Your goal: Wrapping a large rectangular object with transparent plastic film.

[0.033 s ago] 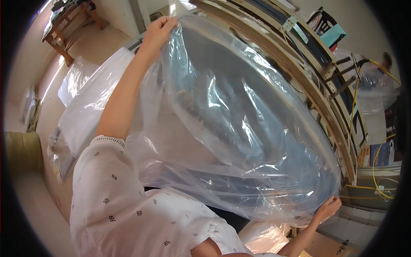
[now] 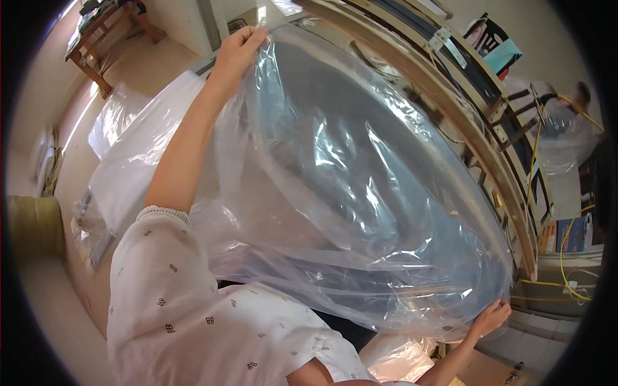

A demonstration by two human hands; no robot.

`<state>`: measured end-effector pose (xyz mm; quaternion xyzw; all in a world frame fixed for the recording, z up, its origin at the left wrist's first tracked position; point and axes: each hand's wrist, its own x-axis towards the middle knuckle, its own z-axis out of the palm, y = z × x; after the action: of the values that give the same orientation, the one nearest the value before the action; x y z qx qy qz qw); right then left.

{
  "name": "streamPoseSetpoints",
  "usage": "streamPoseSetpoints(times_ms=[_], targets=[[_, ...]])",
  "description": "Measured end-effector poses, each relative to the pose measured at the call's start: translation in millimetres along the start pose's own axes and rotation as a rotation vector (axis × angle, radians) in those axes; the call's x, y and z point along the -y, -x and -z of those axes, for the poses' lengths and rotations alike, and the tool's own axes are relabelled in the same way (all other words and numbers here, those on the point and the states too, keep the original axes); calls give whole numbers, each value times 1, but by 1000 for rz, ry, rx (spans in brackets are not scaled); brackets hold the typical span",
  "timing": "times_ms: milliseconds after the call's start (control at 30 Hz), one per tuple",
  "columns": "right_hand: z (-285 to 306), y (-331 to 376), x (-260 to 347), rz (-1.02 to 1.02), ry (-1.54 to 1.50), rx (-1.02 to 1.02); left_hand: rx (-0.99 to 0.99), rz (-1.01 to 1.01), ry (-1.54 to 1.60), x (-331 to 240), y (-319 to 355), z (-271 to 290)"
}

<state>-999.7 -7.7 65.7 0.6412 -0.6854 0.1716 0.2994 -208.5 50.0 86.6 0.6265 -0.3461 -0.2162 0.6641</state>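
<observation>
Two bare hands hold one big clear plastic bag (image 2: 360, 186) stretched across most of the view. Left hand (image 2: 239, 48) is up at the top, fingers curled and pinching the bag's upper edge; the forearm runs down to a white patterned sleeve (image 2: 193, 302). Right hand (image 2: 490, 316) is low at the lower right, fingers closed on the bag's bottom edge, w/ the thumb side hidden, so the exact grip can't be told. The film is pulled taut between the two hands and looks to wrap a large, flat, dark panel-like thing inside; what it is can't be made out through the glare.

Behind the bag, long pale wooden frames (image 2: 470, 128) stand stacked and leaning, running from the top edge down toward the right edge. More clear plastic-wrapped bundles (image 2: 122, 167) lie on the pale floor (image 2: 58, 321) at the left, near the sleeve. A small brown wooden table (image 2: 106, 32) sits in the top left corner. Yellow cables (image 2: 566, 257) hang at the right edge, & another person (image 2: 582, 96) stands far off in the upper right, apart from this work.

Judging by how things lie: the bag seems already drawn over most of the piece, both ends in hand. Wrinkled slack gathers at the lower edge, approx. by the sleeve, so smoothing & closing look not yet done.
</observation>
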Motion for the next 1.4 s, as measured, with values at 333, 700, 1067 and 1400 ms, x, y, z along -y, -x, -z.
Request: streamPoseSetpoints(times_ms=[333, 700, 1067, 1400], targets=[[-8, 28, -21, -106, 64, 0, 65, -5, 155, -25, 53, 42], [26, 38, 58, 146, -338, 397, 46, 92, -315, 14, -44, 185], [42, 57, 38, -30, -336, 363, 319, -799, -1194, 20, -67, 31], [-35, 6, -12, -53, -294, 491, 640, -456, -302, 1, 124, -189]])
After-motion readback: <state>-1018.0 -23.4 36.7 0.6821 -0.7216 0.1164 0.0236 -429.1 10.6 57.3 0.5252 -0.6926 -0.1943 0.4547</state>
